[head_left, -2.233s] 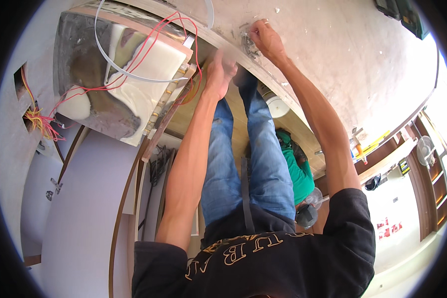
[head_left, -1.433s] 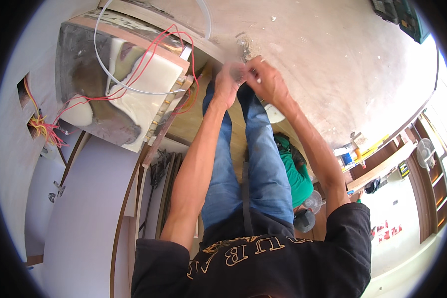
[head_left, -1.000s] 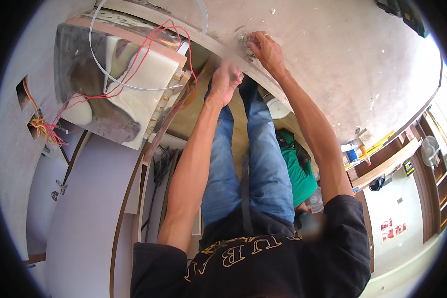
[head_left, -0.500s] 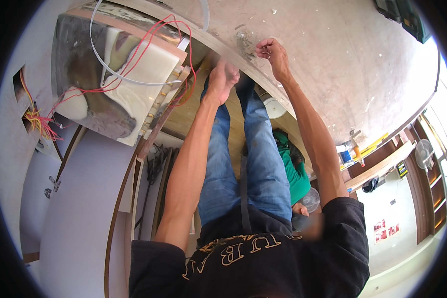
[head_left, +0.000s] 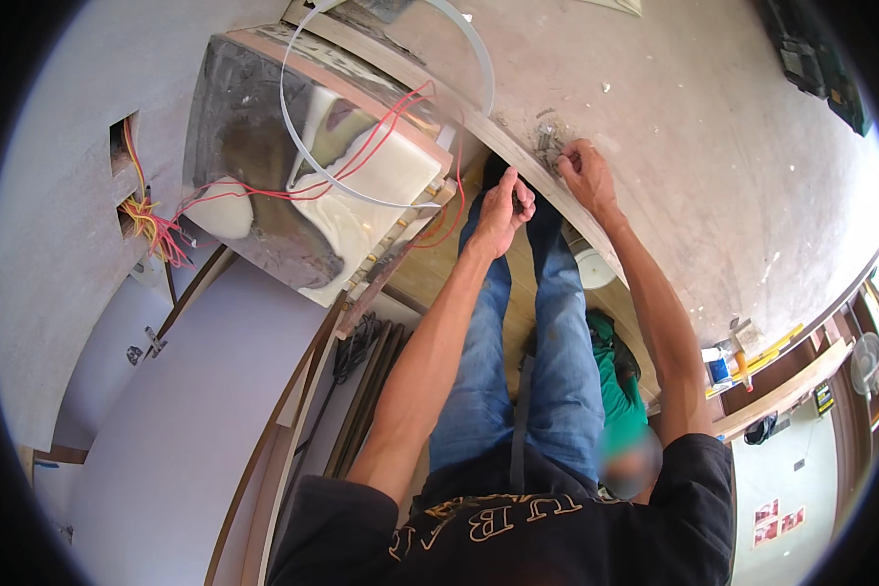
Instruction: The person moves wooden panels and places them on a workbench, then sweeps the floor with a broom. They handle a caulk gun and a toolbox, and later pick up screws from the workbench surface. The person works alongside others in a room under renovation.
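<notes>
My right hand (head_left: 588, 180) is at the edge of a dusty, pale board surface (head_left: 693, 195), fingers drawn together beside a little heap of small grey bits (head_left: 549, 137). What its fingertips pinch, if anything, is too small to make out. Just left of it, my left hand (head_left: 501, 213) is held off the board's edge over my legs, fingers curled in. A dark spot shows inside that hand, but its kind is unclear.
At left stands a box with a marbled slab (head_left: 381, 166), crossed by red wires (head_left: 264, 191) and a looping white strip (head_left: 298, 127). Bundled wires (head_left: 151, 230) hang from a wall opening. A person in green (head_left: 620, 391) is below at right. A dark green case (head_left: 811, 68) lies far right.
The view has shifted, so the scene sits further right and lower. My right hand has come down to the heap of grey bits; my left hand is beside the board's edge, fingers curled.
</notes>
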Tool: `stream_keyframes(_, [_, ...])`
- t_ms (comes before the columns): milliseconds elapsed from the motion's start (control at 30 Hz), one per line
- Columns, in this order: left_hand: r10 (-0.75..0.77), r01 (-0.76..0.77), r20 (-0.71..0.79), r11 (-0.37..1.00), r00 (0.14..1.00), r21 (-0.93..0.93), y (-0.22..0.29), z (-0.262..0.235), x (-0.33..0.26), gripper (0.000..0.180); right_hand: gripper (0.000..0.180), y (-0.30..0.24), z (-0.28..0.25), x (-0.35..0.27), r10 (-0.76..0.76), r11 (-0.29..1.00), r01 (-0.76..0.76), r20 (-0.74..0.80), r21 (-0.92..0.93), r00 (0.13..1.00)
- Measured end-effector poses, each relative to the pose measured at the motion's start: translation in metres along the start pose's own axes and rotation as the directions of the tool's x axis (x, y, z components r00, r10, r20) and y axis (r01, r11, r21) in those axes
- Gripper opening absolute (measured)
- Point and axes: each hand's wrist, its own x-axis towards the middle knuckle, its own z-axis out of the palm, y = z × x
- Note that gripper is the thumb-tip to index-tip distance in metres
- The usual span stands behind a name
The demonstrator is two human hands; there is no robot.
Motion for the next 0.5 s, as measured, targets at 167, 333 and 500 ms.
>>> stream_keyframes(167, [-0.012, 0.012, -0.083, 1.000, 0.997, -0.003, -0.005, 0.002, 0.008, 0.041, 0.015, 0.024, -0.017, -0.014, 0.086, 0.980, -0.079, -0.034, 0.181, 0.996])
stream_keyframes(333, [-0.057, 0.057, 0.031, 0.998, 0.998, 0.001, -0.017, -0.010, 0.018, 0.040, 0.020, 0.045, -0.009, -0.019, -0.109, 0.993, 0.102, -0.159, -0.051, 0.981])
stream_keyframes(500, [-0.073, 0.074, -0.006, 0.997, 0.997, 0.035, -0.023, -0.016, 0.015, 0.040, 0.023, 0.052, 0.002, -0.019, -0.042, 0.989, 0.020, -0.142, -0.149, 0.989])
